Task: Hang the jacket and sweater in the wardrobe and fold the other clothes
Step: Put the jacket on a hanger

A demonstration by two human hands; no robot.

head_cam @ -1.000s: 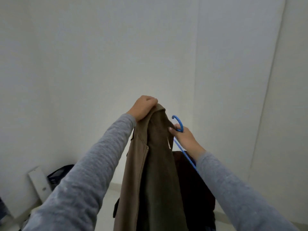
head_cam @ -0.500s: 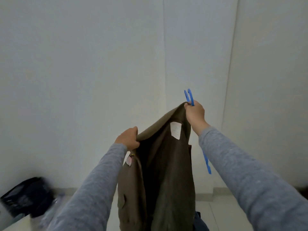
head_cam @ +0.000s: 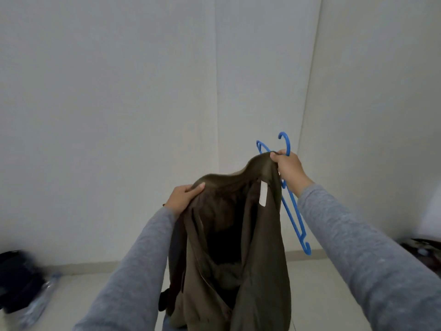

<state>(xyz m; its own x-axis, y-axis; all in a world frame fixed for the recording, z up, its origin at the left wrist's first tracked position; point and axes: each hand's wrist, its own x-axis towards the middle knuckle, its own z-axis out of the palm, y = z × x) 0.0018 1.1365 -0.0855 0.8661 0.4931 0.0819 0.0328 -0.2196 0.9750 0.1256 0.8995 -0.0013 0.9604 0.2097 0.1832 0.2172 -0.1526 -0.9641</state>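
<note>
Your hands have drawn apart in the last half second. The jacket now hangs spread between them, its lining and white label turned toward you. Your left hand grips one shoulder, fingers curled over the cloth. Your right hand, held higher, pinches the collar together with the blue hanger, which slants down just under that wrist — none of it visibly inside the jacket. The neck looks open enough to feed a hanger arm in next.
</note>
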